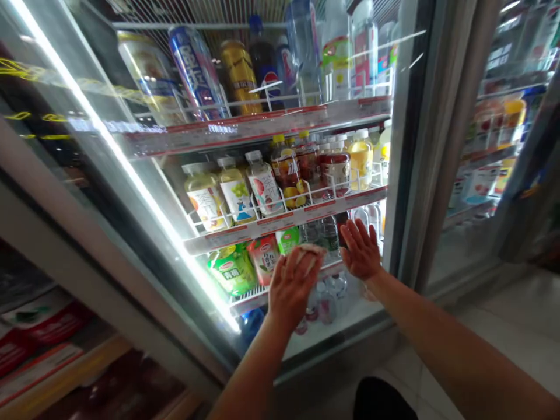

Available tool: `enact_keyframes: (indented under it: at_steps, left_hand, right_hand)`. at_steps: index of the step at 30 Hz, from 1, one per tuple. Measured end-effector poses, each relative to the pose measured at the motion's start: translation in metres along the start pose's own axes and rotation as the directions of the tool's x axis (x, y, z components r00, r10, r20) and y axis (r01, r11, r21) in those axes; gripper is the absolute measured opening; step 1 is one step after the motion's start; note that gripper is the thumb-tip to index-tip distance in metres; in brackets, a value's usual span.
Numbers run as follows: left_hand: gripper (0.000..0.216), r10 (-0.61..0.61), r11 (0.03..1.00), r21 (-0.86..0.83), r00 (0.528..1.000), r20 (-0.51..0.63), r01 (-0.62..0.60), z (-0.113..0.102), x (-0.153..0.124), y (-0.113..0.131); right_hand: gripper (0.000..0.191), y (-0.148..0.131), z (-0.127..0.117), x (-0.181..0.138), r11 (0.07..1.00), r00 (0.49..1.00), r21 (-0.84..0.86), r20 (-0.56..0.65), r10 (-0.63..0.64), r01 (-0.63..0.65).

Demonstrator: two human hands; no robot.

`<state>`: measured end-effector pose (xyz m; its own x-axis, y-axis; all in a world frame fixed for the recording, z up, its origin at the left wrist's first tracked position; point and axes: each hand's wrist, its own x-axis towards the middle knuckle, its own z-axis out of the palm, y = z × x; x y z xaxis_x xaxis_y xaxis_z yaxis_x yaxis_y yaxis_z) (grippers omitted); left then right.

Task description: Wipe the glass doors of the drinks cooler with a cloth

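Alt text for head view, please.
The left hand presses a pale crumpled cloth to the glass door of a lit drinks cooler; the right hand lies flat on the glass beside it. Wire shelves inside hold bottles and cans.

Left hand [291, 287] presses cloth [308, 255] on glass door [403, 175], right hand [361, 252] flat.

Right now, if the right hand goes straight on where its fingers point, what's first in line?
The right hand points up, seemingly flat on the glass door: probably it just slides up the pane. Behind the glass, the shelf's price rail lies first in line. Depth unclear.
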<state>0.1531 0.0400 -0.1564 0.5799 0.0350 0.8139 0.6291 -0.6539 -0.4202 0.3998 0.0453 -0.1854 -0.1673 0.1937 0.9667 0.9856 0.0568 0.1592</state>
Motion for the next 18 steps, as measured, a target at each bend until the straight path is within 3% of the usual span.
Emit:
enact_keyframes:
  at_steps: [3,5,8,11,15,18]
  left_hand:
    - [0.051,-0.125,0.984,0.1,0.972,-0.201,0.147,-0.026,0.027,-0.049]
    - [0.052,-0.229,0.956,0.095,0.907,-0.354,0.278,-0.042,0.043,-0.077]
    - [0.053,-0.326,0.919,0.057,0.833,-0.447,0.39,-0.05,0.05,-0.092]
    - [0.055,-0.314,0.931,0.047,0.859,-0.404,0.362,-0.037,0.037,-0.066]
    - [0.05,-0.205,0.979,-0.011,0.971,-0.122,0.205,-0.004,0.004,-0.001]
    - [0.047,-0.071,0.994,-0.083,0.998,-0.001,0.07,0.01,-0.01,0.023]
  right_hand:
    - [0.07,0.0,-0.001,0.001,1.0,1.0,0.019,-0.017,-0.003,0.003]
    - [0.071,0.0,-0.001,0.001,1.0,1.0,0.029,-0.02,-0.002,0.002]
    - [0.072,-0.001,-0.001,0.0,0.999,1.0,0.034,-0.008,0.007,-0.007]
    - [0.072,-0.003,-0.002,0.0,0.999,1.0,0.032,0.001,0.027,-0.027]
    - [0.071,-0.007,-0.002,0.001,0.999,0.999,0.025,-0.02,0.045,-0.044]
    - [0.07,-0.008,-0.002,0.001,0.999,0.999,0.012,-0.026,0.044,-0.043]
